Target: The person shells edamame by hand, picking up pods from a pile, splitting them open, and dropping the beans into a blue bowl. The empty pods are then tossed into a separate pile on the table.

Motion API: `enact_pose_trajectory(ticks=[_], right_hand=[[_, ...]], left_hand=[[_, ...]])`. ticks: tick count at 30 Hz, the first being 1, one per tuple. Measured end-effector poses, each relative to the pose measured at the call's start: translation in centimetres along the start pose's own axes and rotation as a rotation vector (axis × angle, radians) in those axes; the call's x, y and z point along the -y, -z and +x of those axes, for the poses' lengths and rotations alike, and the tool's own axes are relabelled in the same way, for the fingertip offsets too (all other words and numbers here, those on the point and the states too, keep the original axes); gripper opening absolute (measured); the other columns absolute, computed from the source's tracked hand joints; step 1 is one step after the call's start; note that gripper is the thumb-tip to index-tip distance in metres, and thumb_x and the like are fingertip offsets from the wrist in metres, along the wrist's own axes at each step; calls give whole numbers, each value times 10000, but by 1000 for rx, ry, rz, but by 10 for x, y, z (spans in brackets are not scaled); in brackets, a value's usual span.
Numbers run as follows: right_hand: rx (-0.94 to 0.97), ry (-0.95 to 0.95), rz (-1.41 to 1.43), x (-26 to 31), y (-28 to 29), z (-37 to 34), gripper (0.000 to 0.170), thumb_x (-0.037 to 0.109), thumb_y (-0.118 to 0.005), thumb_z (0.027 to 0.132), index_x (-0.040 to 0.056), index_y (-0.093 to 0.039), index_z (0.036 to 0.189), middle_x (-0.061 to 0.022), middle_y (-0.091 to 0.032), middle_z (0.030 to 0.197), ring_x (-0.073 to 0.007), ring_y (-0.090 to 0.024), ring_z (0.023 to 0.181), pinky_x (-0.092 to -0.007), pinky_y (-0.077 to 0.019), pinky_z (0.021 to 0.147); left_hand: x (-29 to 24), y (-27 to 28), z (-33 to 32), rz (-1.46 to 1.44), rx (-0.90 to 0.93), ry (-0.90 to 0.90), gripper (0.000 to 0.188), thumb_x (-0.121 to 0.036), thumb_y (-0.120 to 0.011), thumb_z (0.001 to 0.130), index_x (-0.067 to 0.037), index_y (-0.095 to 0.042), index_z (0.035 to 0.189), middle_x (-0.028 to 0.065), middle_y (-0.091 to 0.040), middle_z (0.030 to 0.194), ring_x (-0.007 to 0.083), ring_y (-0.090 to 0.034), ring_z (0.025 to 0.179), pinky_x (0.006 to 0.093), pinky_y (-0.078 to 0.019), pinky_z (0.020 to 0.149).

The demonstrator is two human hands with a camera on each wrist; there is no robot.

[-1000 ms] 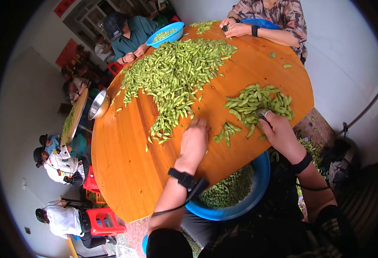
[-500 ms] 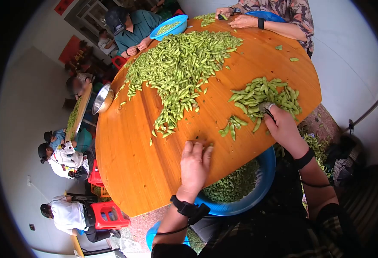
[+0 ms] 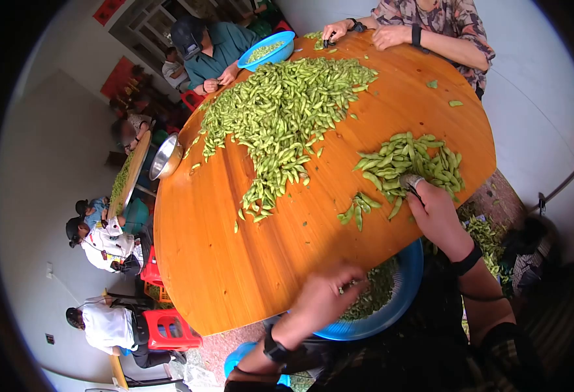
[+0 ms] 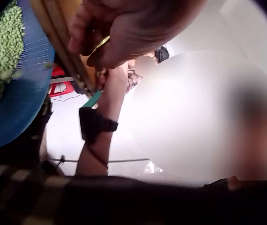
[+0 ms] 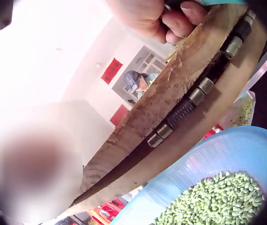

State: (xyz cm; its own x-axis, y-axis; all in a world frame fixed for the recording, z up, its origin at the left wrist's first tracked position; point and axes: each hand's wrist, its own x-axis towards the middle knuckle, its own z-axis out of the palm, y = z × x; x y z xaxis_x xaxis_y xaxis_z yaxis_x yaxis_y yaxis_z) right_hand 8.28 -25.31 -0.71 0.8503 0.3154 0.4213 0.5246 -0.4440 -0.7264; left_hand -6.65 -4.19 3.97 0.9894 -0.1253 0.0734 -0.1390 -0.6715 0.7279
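Observation:
My left hand (image 3: pixel 323 297), blurred by motion, is over the near table edge beside the blue basin (image 3: pixel 414 287) of shelled green beans (image 5: pixel 218 199). In the left wrist view its fingers curl, and a thin yellow-green sliver (image 4: pixel 100 44), like part of a pod, shows between fingers and thumb. Low at the small heap of green soybean pods (image 3: pixel 404 157), my right hand (image 3: pixel 440 219) has curled fingers round a small grey-and-black object (image 3: pixel 411 181), mostly hidden by the hand. A few loose pods (image 3: pixel 359 208) lie just left of that heap.
A large pod pile (image 3: pixel 287 98) covers the far middle of the round wooden table (image 3: pixel 215 261). Two people work across it, near another blue basin (image 3: pixel 267 52). A metal bowl (image 3: pixel 166 157) stands at the left edge; red stools (image 3: pixel 169 330) stand beyond.
My left hand has drawn back from the tabletop to the near edge, over the basin. The right hand stays at the small heap. The person across has shifted their hands slightly.

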Motion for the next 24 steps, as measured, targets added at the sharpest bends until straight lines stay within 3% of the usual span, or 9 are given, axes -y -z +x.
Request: enact_pose_trajectory(ticks=[1,5,9,14,18,19,20,21,24], right_hand=[[-6,-3,17,1,0,0,127,88,-561,861,-16,-488,861,-244,-558,725,-453,-549,730,-493,-420,616],[-26,-16,59,4,1,-1,119,87,-562,864,-17,-506,884,-237,-562,733,-450,-551,736,-488,-422,615],[22,-49,33,1,4,-2,118,88,-559,870,-16,-517,905,-233,-564,734,-446,-553,736,-481,-424,614],[-3,-57,145,4,3,0,110,77,-557,875,-21,-516,904,-229,-555,742,-439,-544,722,-457,-423,602],[39,-82,143,0,6,-1,108,71,-558,876,-23,-512,903,-228,-553,745,-436,-545,722,-446,-425,602],[49,-90,143,0,6,-1,109,71,-558,876,-23,-509,904,-228,-553,743,-436,-546,724,-446,-427,604],[61,-98,143,0,6,-1,111,71,-558,876,-23,-507,905,-228,-552,741,-436,-548,726,-445,-428,605],[62,-99,146,1,7,0,111,71,-558,876,-23,-507,905,-228,-552,741,-436,-548,726,-445,-428,605],[27,-80,170,6,6,0,104,62,-550,875,-25,-509,913,-226,-547,732,-441,-547,730,-446,-430,608]], left_hand=[[10,9,15,69,-35,-63,80,-37,-638,819,-31,-643,899,114,-614,815,226,-630,766,317,-496,656],[66,37,97,375,-453,141,108,-121,-636,837,-28,-640,892,175,-619,891,375,-627,784,427,-514,697],[98,39,130,580,-460,86,142,-160,-642,848,-22,-632,882,186,-616,892,387,-623,762,441,-514,686],[79,38,106,621,-413,125,153,-172,-628,865,-20,-606,875,205,-611,876,403,-615,734,451,-510,647],[29,25,37,129,-74,105,68,-33,-579,832,-21,-567,898,184,-626,833,374,-634,799,415,-509,682],[18,21,22,154,4,22,107,-29,-605,815,-37,-575,918,165,-619,861,355,-627,822,396,-504,702],[17,14,12,67,107,8,131,-65,-680,816,-47,-598,916,104,-596,843,202,-620,758,311,-492,656],[1,16,6,47,226,91,156,-81,-700,807,-58,-599,925,100,-579,854,201,-610,756,306,-485,648],[8,26,16,127,37,51,133,-87,-688,821,-30,-607,911,99,-585,867,204,-609,754,304,-481,640]])
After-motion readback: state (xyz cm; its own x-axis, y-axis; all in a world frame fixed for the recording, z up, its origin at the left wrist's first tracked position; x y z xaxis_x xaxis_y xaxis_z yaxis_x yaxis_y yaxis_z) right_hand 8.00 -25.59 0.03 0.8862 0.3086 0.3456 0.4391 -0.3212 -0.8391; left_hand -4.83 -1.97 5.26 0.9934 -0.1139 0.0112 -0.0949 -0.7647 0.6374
